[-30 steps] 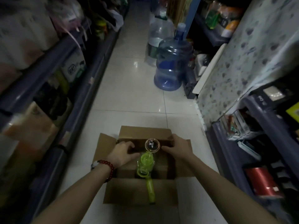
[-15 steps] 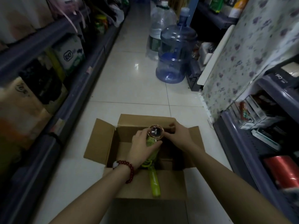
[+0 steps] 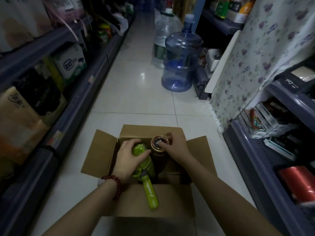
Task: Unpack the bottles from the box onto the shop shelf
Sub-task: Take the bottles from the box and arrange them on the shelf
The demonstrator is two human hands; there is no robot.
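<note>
Nearest, at 6 o'clock: open cardboard box (image 3: 136,200) on the white tiled floor (image 3: 136,92), all four flaps folded outward. Draped over the near flap: a lime-green strap (image 3: 150,193), running up to the green bottle (image 3: 142,156) inside the box.

Left hand (image 3: 127,159), red bead bracelet (image 3: 117,186) at the wrist, wrapped round the green bottle's top, thumb and fingers curled about it. Green bottle tilted, its upper end toward 12 o'clock, partly inside the box.

Just beside it at 1 o'clock: dark bottle with copper-rimmed cap (image 3: 159,144), upright in the box, touching or nearly touching the green one; cannot tell which. Right hand (image 3: 177,149) holding that cap, thumb on its top, fingers curled behind its far rim. Lower body of the dark bottle lost in shadow.

At 9 o'clock: left shop shelf (image 3: 71,106) with cartons and dark goods. At 3 o'clock: right shop shelf (image 3: 265,160), holding a red roll (image 3: 296,183) and small boxed goods.

Farther, toward 12 o'clock: large blue water jug (image 3: 180,60) standing on the floor, a clear bottle (image 3: 162,36) just behind it. At 2 o'clock: a flowered cloth (image 3: 252,57) hanging over the right-hand shelving.
</note>
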